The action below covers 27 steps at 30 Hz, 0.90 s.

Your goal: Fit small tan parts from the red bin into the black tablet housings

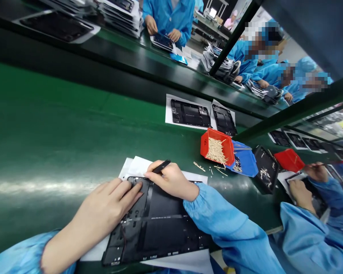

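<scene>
In front of me a black tablet housing (165, 236) lies on white paper sheets (139, 164) on the green bench. My left hand (105, 201) rests on the housing's left part, fingers stretched out and fingertips near its upper left corner. Gripped in my right hand (173, 180) is a slim black pen-shaped tool (161, 166), slanting up to the right. The hand is at the housing's top edge, close to my left fingertips. My fingers hide the tool's lower end, so what it touches cannot be seen.
Right of the housing stand a red bin (217, 146) of small pale strips, a blue bin (244, 160) and a black tray (265, 169). Loose strips lie before them. Farther back are another tablet housing (191, 114) and a raised shelf (114, 47). A co-worker's hands (301, 194) work at right.
</scene>
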Tool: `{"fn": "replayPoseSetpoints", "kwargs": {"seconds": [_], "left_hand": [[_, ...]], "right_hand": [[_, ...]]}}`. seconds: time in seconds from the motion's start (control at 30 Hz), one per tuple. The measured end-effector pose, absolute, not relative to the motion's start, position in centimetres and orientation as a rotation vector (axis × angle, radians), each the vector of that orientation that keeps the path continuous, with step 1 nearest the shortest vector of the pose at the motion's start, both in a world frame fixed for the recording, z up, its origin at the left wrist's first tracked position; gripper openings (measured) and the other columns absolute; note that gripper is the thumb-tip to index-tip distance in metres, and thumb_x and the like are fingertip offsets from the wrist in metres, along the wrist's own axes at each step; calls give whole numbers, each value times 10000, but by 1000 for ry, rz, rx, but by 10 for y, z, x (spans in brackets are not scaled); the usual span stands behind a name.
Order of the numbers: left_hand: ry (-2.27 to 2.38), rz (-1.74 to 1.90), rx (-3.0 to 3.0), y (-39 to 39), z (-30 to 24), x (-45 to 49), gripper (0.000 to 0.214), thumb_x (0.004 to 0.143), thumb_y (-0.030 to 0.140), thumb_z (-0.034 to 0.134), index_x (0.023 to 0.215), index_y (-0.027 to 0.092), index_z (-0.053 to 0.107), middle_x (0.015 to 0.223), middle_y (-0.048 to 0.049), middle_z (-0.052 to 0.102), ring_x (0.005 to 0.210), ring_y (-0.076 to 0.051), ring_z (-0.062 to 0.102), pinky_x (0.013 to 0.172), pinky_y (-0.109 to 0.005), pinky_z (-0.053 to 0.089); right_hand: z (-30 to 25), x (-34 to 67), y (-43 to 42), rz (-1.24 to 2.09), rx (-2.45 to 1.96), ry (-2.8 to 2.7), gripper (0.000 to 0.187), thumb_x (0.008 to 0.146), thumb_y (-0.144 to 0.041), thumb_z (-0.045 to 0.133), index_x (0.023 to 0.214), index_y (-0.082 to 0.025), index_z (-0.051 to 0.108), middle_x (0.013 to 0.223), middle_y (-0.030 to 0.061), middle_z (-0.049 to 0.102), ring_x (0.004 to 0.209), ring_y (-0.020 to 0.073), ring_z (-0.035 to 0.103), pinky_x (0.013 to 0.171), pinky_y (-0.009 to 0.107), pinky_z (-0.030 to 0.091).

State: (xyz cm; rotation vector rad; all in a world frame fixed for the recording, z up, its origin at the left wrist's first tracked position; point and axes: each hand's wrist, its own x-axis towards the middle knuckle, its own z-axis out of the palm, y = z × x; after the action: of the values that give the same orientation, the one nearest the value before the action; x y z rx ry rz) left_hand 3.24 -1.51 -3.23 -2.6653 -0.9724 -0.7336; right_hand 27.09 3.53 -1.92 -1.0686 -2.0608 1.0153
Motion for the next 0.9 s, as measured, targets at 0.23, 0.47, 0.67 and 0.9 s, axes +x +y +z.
{"fn": "replayPoseSetpoints", "kwargs": {"seconds": [0.23, 0.47, 0.67, 0.9], "left_hand": [[-989, -765, -2682, -15, -34, 32, 291, 1101, 191, 470, 1170, 150, 749, 841, -44, 670, 742, -217, 576, 686, -378, 441], [-989, -747, -2670, -16, -35, 33, 305, 1090, 166, 457, 1210, 114, 732, 840, -59, 661, 749, -232, 574, 679, -391, 457], [-1056, -586, -2697, -20, -43, 32, 379, 1066, 156, 433, 1307, 139, 725, 875, -77, 673, 779, -253, 592, 687, -415, 469], [-1008, -332, -2602, -27, -37, 38, 447, 932, 8, 458, 1254, 99, 755, 888, -107, 664, 805, -292, 570, 723, -445, 422]], "right_hand": [[-25, 268, 36, 1002, -1070, -2073, 334, 1100, -482, 621, 997, -206, 779, 1020, 71, 812, 971, 210, 772, 948, 314, 590], [-28, 267, 33, 987, -1063, -2055, 333, 1107, -476, 608, 997, -213, 780, 1015, 74, 815, 968, 217, 778, 947, 322, 598], [-30, 267, 29, 963, -1090, -2041, 345, 1099, -496, 622, 995, -214, 790, 1002, 75, 819, 959, 220, 778, 940, 331, 603], [-32, 265, 21, 899, -1105, -2062, 360, 1079, -544, 659, 951, -231, 783, 947, 70, 823, 892, 214, 777, 886, 326, 599]]}}
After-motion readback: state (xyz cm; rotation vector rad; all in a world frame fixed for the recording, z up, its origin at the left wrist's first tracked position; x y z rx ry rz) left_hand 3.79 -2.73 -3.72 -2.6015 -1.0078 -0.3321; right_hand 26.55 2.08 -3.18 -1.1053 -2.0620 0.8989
